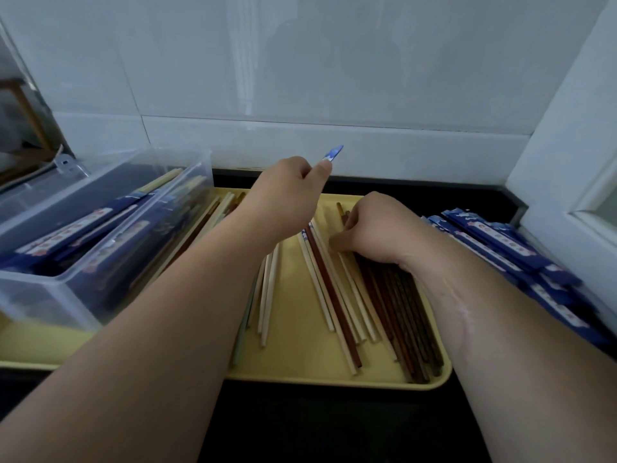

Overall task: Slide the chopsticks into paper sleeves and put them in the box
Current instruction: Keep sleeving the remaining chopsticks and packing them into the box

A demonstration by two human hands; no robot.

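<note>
A yellow tray (300, 355) holds several loose chopsticks (329, 295), pale and red-brown in the middle, dark brown ones (400, 312) at its right. My left hand (283, 195) is raised over the tray's far end, pinching a blue paper sleeve (334, 152) whose tip sticks up past my thumb; the rest of the sleeve is hidden. My right hand (377, 228) rests on the tray, its fingers curled on chopsticks there. A clear plastic box (83, 282) at the left holds sleeved chopsticks (80, 228).
A pile of blue paper sleeves (521, 262) lies on the black counter right of the tray. A white tiled wall (334, 78) closes the back, and a white frame (574, 145) stands at the right. A second clear box part (46, 185) sits behind the first.
</note>
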